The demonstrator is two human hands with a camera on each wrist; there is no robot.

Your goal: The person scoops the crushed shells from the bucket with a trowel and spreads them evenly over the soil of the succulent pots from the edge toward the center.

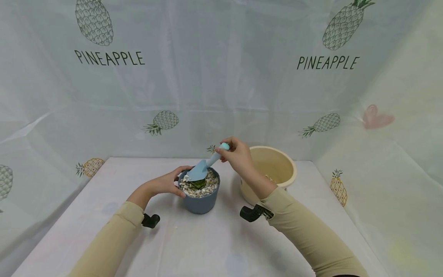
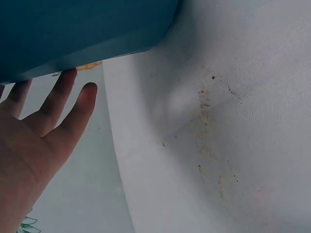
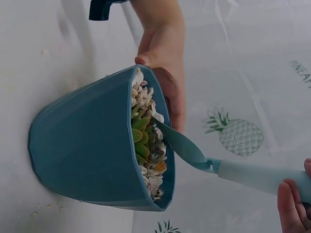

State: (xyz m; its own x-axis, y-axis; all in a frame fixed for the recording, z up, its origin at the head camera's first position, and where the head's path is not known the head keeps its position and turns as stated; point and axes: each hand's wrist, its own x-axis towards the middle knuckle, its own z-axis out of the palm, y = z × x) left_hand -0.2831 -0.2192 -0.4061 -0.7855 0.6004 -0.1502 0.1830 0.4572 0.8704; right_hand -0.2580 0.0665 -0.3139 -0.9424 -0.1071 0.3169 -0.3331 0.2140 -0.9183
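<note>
A blue flower pot [image 1: 200,204] stands upright on the table, filled with pale gravel [image 1: 209,186] around a small green succulent [image 3: 141,137]. My left hand [image 1: 164,183] grips the pot at its left side, thumb at the near rim and fingers around the back. In my right hand [image 1: 238,157] is the handle of a light blue trowel [image 1: 198,172], pinched near its end. The trowel slants down to the left, its blade over the pot and its tip at the gravel beside the succulent, as the right wrist view shows.
To the right of the pot stands a cream bucket [image 1: 293,169] with some gravel [image 1: 270,178] inside, partly behind my right forearm. Brownish crumbs [image 2: 204,111] lie on the white table cover. A pineapple-printed sheet [image 1: 214,84] hangs behind the table.
</note>
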